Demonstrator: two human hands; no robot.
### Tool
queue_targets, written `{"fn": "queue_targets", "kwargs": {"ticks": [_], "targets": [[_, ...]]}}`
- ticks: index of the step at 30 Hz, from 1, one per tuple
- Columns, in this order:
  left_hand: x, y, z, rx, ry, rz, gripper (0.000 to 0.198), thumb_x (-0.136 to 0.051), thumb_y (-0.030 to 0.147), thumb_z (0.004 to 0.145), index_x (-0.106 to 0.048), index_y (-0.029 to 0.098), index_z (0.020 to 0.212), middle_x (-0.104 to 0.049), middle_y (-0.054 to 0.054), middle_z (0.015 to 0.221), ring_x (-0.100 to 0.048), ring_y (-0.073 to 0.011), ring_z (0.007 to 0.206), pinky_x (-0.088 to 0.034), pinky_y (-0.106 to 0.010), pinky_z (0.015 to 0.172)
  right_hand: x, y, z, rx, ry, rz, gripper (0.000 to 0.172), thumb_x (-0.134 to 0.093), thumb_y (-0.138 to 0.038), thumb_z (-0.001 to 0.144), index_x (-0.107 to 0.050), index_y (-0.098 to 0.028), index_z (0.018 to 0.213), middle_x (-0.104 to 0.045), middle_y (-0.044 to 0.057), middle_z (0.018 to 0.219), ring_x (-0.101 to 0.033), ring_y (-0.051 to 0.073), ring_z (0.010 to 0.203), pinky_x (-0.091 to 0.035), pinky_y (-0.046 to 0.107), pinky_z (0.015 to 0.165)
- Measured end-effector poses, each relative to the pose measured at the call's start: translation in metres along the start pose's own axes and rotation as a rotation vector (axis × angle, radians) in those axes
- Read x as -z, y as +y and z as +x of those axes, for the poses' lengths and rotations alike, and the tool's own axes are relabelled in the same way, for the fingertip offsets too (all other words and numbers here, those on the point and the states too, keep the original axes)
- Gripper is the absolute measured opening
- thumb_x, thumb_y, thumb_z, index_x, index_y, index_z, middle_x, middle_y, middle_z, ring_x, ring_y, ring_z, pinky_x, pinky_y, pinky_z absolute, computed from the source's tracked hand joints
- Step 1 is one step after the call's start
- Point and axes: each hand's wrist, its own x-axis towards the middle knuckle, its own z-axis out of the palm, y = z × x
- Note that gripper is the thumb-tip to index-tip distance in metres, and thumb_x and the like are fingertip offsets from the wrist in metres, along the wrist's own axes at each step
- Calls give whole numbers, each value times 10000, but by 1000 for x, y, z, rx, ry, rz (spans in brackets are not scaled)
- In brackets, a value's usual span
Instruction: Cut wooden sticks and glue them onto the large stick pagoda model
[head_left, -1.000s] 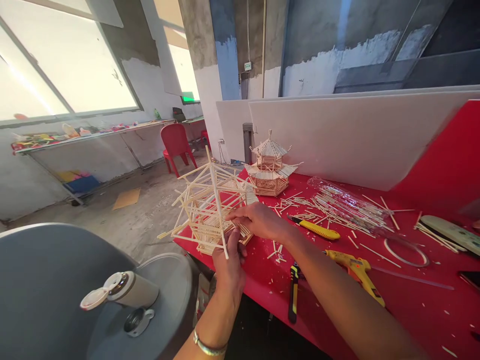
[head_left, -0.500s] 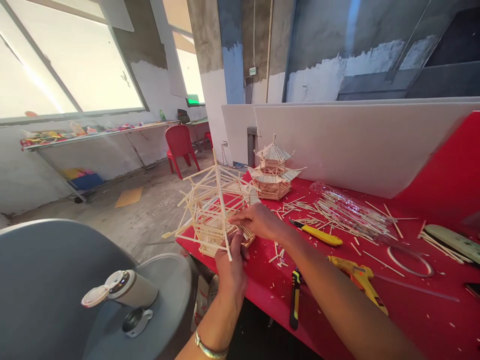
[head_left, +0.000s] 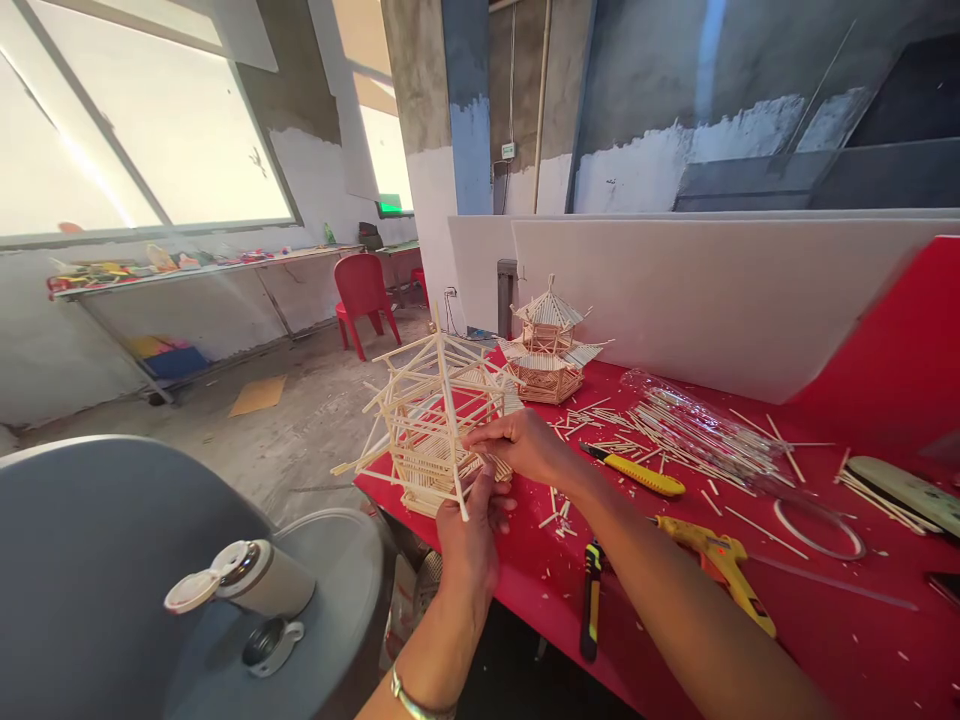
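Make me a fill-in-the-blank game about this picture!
The left hand and right hand touch a little building made of thin ____.
The glue gun lies on a table coloured ____.
The bracelet is on the ____ wrist.
The bottle has its lid flipped ____.

Missing words: sticks; red; left; open.

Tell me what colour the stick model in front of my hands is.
The stick model is pale straw yellow; the head view shows it best.

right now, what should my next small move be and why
Perhaps press lightly with the right hand, since its fingers sit right beside the long slanting stick and the left hand is at that stick's lower end, able to steady it.
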Motion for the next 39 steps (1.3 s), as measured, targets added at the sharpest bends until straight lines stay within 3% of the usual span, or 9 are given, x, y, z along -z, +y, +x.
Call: {"fn": "queue_targets", "kwargs": {"ticks": [7, 13, 18, 25, 30, 33, 36, 39], "targets": [[7, 0, -10, 120, -8, -2, 404, -889, 367, 548, -644, 120, 753, -661, -26, 568, -589, -118, 456, -334, -168, 350, 0, -3, -18, -31, 77, 79, 210, -654, -195, 830, -792, -285, 961, -788, -9, 948, -739, 193, 887, -558, 287, 804], [13, -13, -28, 92, -65, 4, 353, -883, 375, 592, -698, 114, 741, -637, -9, 608, -552, -92, 519, -373, -155, 371, -3, -7, -59, -65, 172, 159, 200, -636, -244, 853, -787, -283, 979, -789, -15, 936, -739, 177, 839, -576, 269, 751], [8, -23, -38, 125, -147, 12, 374, -906, 360, 540, -761, 117, 783, -638, -5, 689, -567, -111, 560, -452, -185, 376, -8, -2, -95, -133, 292, 194, 191, -643, -270, 863, -782, -285, 993, -786, -11, 967, -740, 184, 877, -587, 280, 776], [7, -40, -40, 174, -253, 104, 345, -889, 327, 579, -773, 126, 835, -651, -5, 638, -563, -99, 510, -447, -182, 405, -20, 12, -134, -241, 510, 186, 166, -659, -320, 863, -783, -268, 961, -790, -6, 902, -744, 190, 815, -596, 286, 746], [6, -59, -40, 194, -305, 187, 326, -882, 344, 577, -761, 121, 781, -613, 14, 531, -490, -63, 434, -363, -157, 388, -29, 18, -159, -328, 620, 84, 173, -630, -332, 892, -772, -272, 974, -785, -8, 955, -735, 187, 879, -578, 279, 813], [4, -65, -39, 214, -336, 223, 343, -882, 366, 570, -752, 123, 773, -602, 17, 495, -486, -67, 425, -342, -155, 389, -25, 15, -177, -401, 639, -25, 268, -544, -383, 948, -730, -273, 1107, -775, 17, 1000, -727, 191, 884, -573, 286, 798], [3, -66, -35, 227, -329, 239, 351, -882, 376, 573, -744, 126, 775, -588, 23, 465, -460, -58, 410, -323, -147, 392, -20, 10, -197, -486, 641, -161, 345, -484, -441, 969, -711, -245, 1139, -761, 74, 981, -708, 242, 909, -552, 362, 836], [6, -65, -28, 224, -306, 255, 353, -875, 386, 591, -738, 126, 787, -581, 29, 462, -428, -46, 387, -304, -143, 385, -26, 4, -209, -586, 573, -382, 416, -588, -519, 883, -708, -215, 1140, -721, 140, 1055, -643, 343, 1058, -474, 489, 962]]}}
